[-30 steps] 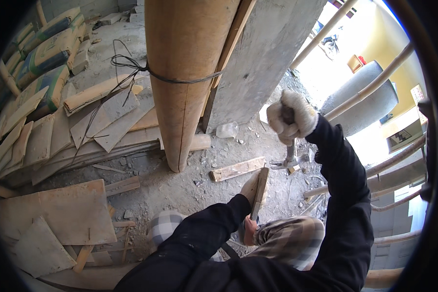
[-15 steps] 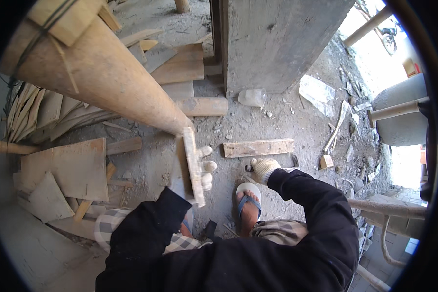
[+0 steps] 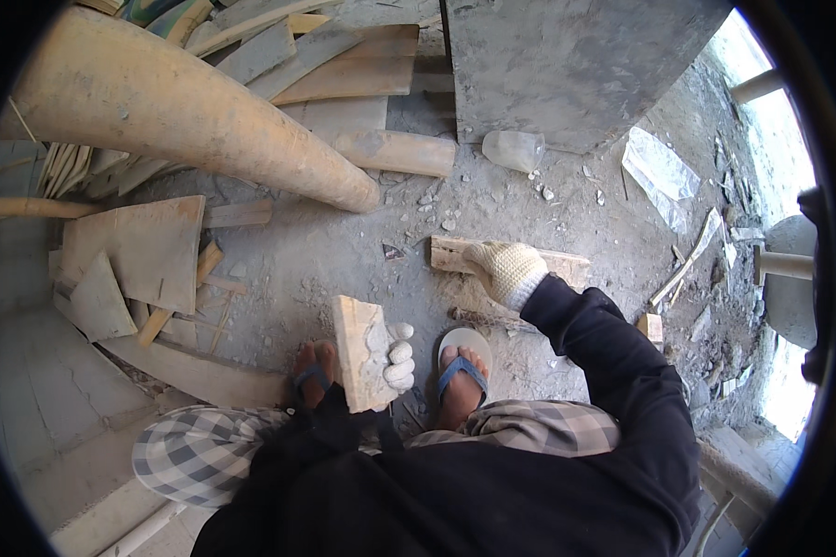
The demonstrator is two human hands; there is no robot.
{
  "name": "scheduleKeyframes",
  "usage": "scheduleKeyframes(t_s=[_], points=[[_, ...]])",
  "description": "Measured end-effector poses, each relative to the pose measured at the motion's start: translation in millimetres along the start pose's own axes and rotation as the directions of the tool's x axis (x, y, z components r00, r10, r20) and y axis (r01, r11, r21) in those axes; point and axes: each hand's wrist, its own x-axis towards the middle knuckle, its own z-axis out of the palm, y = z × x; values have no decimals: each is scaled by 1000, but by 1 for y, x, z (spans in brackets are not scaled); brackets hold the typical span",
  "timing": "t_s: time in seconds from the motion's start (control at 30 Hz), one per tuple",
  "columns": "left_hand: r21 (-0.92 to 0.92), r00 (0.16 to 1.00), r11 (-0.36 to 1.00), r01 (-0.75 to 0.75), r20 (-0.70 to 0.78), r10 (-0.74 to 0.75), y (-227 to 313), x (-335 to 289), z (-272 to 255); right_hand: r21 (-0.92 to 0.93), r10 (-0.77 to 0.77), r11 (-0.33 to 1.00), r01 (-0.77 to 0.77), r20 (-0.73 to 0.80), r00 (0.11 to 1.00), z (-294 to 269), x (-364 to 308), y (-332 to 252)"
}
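My left hand point(image 3: 400, 358), in a pale glove, is closed around the edge of a short, rough wooden board point(image 3: 359, 356) held above my feet. The board stands tilted, its broad face toward me, and my fingertips show along its right side. Farther forward and to the right, my right hand point(image 3: 511, 271), in a cream knitted glove, is closed over a longer wooden plank point(image 3: 567, 266) near the ground. Part of the plank is hidden under the glove. A thin, rough strip point(image 3: 492, 318) lies just below it; its kind is unclear.
A thick round pole point(image 3: 223, 121) slants in from the upper left. Thin boards point(image 3: 144, 251) are piled at left. A grey concrete block or column point(image 3: 576, 74) stands ahead, with a clear plastic cup point(image 3: 514, 150) at its foot. Plastic sheeting point(image 3: 658, 172) and rubble lie right.
My right hand has moved forward onto the plank; the dark-ended thing seen by it earlier no longer shows. The board in my left hand has come nearer and turned its broad face toward me.
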Motion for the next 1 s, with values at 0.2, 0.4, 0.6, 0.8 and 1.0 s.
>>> scheduleKeyframes(t_s=[0.2, 0.4, 0.6, 0.8, 1.0], points=[[113, 922, 970, 216, -352, -164, -14, -19, -44, -269, 122, 958, -102, 59, 991, 15, -21, 14], [-502, 795, 862, 74, -491, -355, -85, 3, -137, -358, -14, 933, 25, 34, 999, 8, -7, 10], [-896, 739, -176, -409, -211, -640, -94, 6, -194, -391, 24, 916, 88, 273, 962, -10, 74, -3], [-985, 648, -174, -14, 124, -751, -58, -11, -118, -436, -243, 813, 387, 349, 905, 23, 130, -11], [-989, 715, -127, -74, 36, -699, -50, -3, -51, -466, -373, 734, 494, 331, 867, 34, 136, -3]])
